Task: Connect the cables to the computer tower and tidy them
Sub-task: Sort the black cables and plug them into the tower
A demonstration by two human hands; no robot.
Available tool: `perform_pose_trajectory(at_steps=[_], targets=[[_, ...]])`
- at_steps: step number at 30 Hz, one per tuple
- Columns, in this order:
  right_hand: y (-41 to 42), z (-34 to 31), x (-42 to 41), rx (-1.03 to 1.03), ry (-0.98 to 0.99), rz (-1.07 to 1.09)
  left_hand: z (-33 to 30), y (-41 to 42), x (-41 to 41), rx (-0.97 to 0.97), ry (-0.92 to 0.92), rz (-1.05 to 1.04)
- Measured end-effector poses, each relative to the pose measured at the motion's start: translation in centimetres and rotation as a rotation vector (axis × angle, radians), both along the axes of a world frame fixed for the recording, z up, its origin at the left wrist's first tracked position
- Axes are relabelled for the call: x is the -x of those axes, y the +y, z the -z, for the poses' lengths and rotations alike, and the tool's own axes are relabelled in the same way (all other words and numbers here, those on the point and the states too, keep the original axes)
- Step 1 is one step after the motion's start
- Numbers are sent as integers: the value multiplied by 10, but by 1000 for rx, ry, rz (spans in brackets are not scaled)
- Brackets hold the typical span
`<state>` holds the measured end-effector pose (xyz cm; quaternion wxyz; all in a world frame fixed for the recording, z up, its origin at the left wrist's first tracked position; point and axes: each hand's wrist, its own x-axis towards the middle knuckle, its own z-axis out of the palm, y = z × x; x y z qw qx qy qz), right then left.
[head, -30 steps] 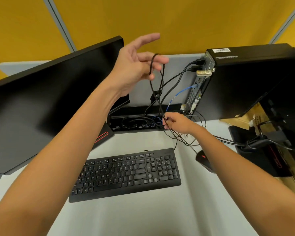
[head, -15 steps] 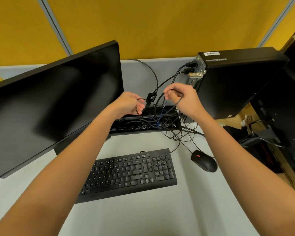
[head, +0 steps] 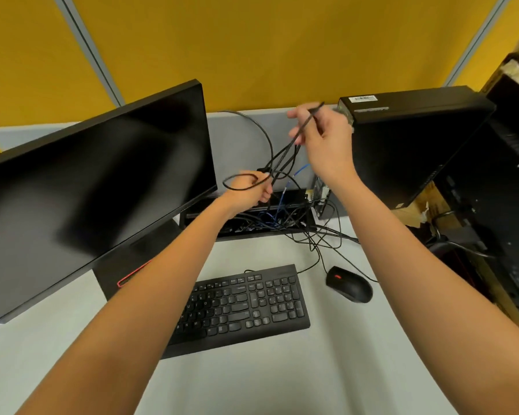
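Cables [head: 282, 158] stretch between our hands above the desk [head: 327, 354], just left of the tower [head: 414, 136]. Our left hand [head: 249, 190] grips a loop of black cable; our right hand [head: 321, 136], raised higher, pinches the strands. More cables lie tangled behind the keyboard [head: 243, 307].

A: The computer tower [head: 402, 139] is black, with a small white label on its top. The cables [head: 279, 163] are black, and one is blue.

B: The counter [head: 252, 384] is light grey. The keyboard [head: 240, 307] is black, the mouse [head: 349, 284] black with a red spot.
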<state>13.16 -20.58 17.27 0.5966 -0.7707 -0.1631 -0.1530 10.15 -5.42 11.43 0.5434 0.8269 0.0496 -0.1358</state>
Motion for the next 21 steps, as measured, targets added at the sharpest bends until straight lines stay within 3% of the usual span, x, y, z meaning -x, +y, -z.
perform_pose_trajectory(at_steps=[2, 4, 7, 11, 14, 16, 18, 21], targets=[[-9, 19, -1, 21, 67, 10, -16, 6, -10, 133, -44, -204], [-18, 44, 1, 113, 188, 43, -39, 16, -21, 118, -113, -291], [-19, 80, 11, 179, 451, 7, -74, 18, -23, 192, -179, -207], [-13, 118, 29, 345, 704, -224, -118, 6, -15, 504, -239, -166], [-14, 144, 39, 479, 704, -259, -138, 4, -14, 527, -328, -117], [-16, 153, 44, 428, 743, -275, -144, 7, -15, 557, -377, -102], [-19, 156, 48, 462, 847, -452, -146, 13, -16, 556, -409, -113], [-16, 151, 52, 394, 965, -590, -139, 21, -18, 490, -320, -150]])
